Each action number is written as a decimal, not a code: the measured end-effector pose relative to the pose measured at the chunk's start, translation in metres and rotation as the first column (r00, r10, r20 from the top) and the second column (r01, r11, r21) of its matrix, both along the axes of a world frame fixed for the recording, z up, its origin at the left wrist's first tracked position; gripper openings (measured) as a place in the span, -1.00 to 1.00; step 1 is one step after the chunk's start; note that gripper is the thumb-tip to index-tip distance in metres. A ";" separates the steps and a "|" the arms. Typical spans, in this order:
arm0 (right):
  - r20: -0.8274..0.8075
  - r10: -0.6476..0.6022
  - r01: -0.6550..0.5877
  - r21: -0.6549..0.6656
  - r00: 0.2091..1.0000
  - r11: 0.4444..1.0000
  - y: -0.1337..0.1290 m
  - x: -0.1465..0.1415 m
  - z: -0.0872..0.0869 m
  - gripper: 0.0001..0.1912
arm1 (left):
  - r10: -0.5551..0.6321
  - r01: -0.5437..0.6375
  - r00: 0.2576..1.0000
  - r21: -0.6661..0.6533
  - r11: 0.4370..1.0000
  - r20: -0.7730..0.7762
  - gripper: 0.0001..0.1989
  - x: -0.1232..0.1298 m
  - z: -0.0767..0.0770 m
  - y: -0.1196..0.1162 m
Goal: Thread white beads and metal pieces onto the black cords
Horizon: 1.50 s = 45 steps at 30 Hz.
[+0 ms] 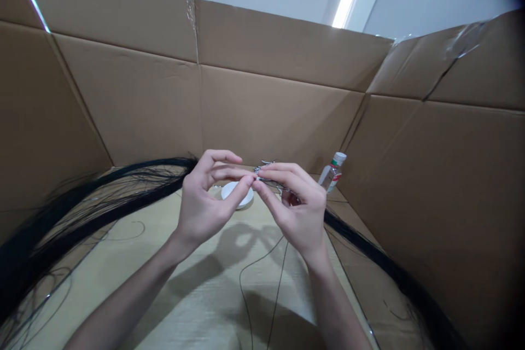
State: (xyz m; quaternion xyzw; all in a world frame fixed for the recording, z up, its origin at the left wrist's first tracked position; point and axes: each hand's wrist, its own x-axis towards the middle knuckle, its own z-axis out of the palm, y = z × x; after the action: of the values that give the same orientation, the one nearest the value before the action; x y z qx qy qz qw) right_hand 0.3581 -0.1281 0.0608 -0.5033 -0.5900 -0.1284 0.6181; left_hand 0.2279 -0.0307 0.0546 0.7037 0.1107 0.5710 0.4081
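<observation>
My left hand and my right hand meet fingertip to fingertip above the table. Between the pinched tips shows a small whitish piece, too small to name. The left index finger is raised and bent away from the pinch. A thin dark cord hangs in two strands below my right hand and runs toward me; its upper part is hidden by that hand. Just behind the fingertips is a shiny, dark metallic thing, mostly covered. A white dish lies beyond my left thumb.
A clear bottle with a white cap leans at the right, behind my right hand. Cardboard walls surround the pale tabletop. Long dark hair hangs at both sides. A loose thread lies on the left.
</observation>
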 end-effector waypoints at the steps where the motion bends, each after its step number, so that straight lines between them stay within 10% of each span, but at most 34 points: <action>1: 0.002 0.004 -0.004 -0.004 1.000 1.000 0.000 0.000 0.000 -0.94 | 0.012 -0.012 1.000 0.006 1.000 -0.008 -0.69 -0.001 0.001 -0.001; 18: -0.358 0.179 -0.206 -0.039 0.916 0.978 0.012 0.000 -0.009 -0.89 | 0.001 0.033 0.982 -0.179 0.983 0.189 -0.58 0.003 0.004 0.006; 26: -0.706 0.395 -0.607 -0.062 0.587 0.792 0.014 0.011 -0.001 -0.79 | -0.051 0.104 0.982 -0.295 0.950 0.181 -0.58 0.003 0.003 0.022; 35: -0.822 0.423 -0.790 -0.053 0.382 0.611 0.015 0.013 -0.002 -0.69 | -0.081 0.117 0.988 -0.302 0.946 0.130 -0.57 0.003 0.002 0.032; 45: -0.667 0.348 -0.569 -0.139 0.659 0.811 0.021 0.009 -0.009 -0.65 | -0.171 0.154 0.984 -0.229 0.961 -0.054 -0.53 0.002 0.003 0.034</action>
State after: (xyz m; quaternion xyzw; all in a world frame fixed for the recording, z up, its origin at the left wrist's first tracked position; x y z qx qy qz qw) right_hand 0.3675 -0.1070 0.0522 -0.4460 -0.4784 0.3072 0.6913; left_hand 0.2299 0.0036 0.0572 0.6804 0.1311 0.4931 0.5261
